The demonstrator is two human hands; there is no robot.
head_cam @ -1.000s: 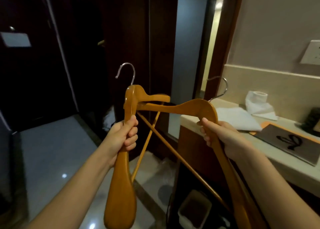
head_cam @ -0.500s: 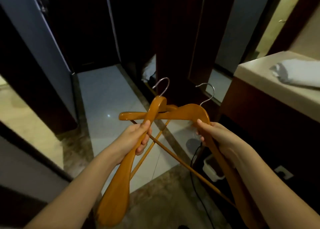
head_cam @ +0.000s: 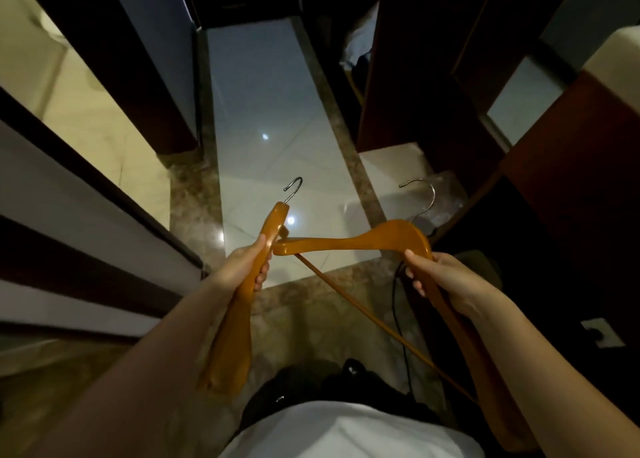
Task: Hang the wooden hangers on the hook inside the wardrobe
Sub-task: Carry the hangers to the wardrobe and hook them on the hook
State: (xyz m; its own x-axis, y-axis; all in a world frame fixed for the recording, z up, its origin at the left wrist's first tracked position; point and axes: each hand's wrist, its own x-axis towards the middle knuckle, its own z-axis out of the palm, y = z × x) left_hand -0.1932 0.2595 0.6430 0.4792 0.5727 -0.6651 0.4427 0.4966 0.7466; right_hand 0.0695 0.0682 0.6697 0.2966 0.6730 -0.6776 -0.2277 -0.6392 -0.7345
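I hold two wooden hangers in front of my waist, above the floor. My left hand (head_cam: 246, 263) grips the left hanger (head_cam: 239, 305) round its upper arm; its metal hook (head_cam: 293, 188) points away from me. My right hand (head_cam: 437, 277) grips the right hanger (head_cam: 349, 241) just below its shoulder bend; its steel hook (head_cam: 420, 198) sticks up to the right, and its thin crossbar (head_cam: 363, 314) runs diagonally down. The left tip of the right hanger touches the left hanger near my left thumb. The dark wardrobe (head_cam: 408, 77) stands ahead on the right; no hook inside it is visible.
A glossy white tiled floor (head_cam: 266, 111) with a brown marble border runs ahead between dark panels. A dark wood door frame (head_cam: 86, 180) lies to the left. A counter edge (head_cam: 613, 52) and cabinet are at the right, a black cable (head_cam: 398, 305) on the floor, a wall socket (head_cam: 601, 331) low right.
My view has tipped down from the wardrobe and counter to the floor. Both hands keep their grips; the hangers sit lower and their heads have drawn apart.
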